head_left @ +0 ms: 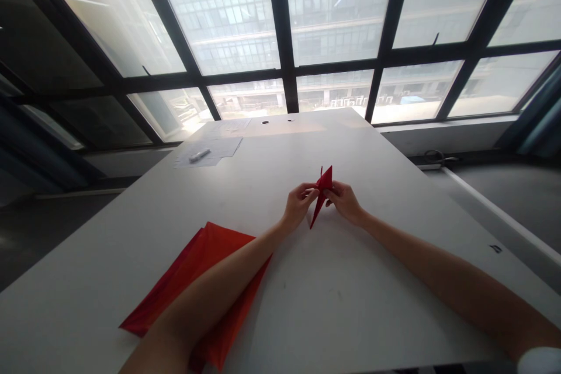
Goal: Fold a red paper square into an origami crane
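Above the white table (350,304), my left hand (299,204) and my right hand (344,201) pinch a narrow, pointed piece of folded red paper (323,188) from either side. Its long tip hangs down and to the left, clear of the tabletop. Several large red-orange paper sheets (219,251) lie flat at the near left, partly hidden under my left forearm.
Printed white papers (210,149) lie at the far left of the table, with a white stick-shaped item (200,155) on them. Two round holes mark the far table end. Scissors (435,157) rest on a ledge beyond the right edge, below large windows.
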`<state>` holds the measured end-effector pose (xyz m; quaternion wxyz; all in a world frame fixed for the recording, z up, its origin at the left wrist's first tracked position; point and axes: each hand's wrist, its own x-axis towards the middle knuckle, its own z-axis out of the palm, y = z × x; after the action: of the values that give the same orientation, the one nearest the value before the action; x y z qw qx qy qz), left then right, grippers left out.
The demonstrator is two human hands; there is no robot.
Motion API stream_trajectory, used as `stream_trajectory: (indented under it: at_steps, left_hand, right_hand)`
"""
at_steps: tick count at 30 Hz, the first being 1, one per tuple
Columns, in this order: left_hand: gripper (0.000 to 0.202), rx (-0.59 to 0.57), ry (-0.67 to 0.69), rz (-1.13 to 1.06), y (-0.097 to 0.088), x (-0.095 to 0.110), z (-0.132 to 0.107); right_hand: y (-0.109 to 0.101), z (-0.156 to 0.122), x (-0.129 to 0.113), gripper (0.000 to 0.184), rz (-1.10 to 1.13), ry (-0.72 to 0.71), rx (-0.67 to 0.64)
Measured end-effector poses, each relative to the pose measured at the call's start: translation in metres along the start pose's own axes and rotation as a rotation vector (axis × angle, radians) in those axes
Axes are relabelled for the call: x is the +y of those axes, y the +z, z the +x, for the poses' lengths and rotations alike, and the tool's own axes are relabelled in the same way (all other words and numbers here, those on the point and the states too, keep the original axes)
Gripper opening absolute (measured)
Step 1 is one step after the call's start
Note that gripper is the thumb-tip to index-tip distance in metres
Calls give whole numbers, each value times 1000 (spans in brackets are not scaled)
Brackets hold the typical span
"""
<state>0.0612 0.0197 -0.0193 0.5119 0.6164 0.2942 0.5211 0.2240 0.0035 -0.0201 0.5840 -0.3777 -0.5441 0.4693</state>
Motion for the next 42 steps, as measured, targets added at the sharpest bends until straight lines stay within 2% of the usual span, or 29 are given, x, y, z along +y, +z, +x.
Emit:
stream_trajectory:
  at_steps: [4,6,8,11,18,24,29,35,42]
  left_hand:
    - [35,41,10,2,-2,0,-1]
    - [38,25,31,-5,-2,0,-2]
    - [40,2,26,-21,-1,-1,-2]
    - [36,-1,-9,-28,-1,-2,-1]
    - [35,94,-62,-97,0,-2,-2]
    - [26,72,-1,-35,2,-2,-3]
    - [16,99,107,105,6,-1,-6]
    - [26,55,149,140,7,10,-10]
    - [23,85,171,166,6,2,-8]
  right_hand:
    - [-2,1,0,38,19,41,-143]
    - [-4,1,-1,40,3,50,-220]
    - [-4,1,-1,41,-14,44,-244]
    - [-4,1,0,39,-24,42,-229]
    - [-3,1,0,35,-18,45,-190]
    - [-3,0,-3,35,-28,24,-231]
    - [-4,0,-1,40,-21,46,-209]
    - [-4,2,4,33,7,21,-176]
    - [-3,3,6,34,8,-12,-132]
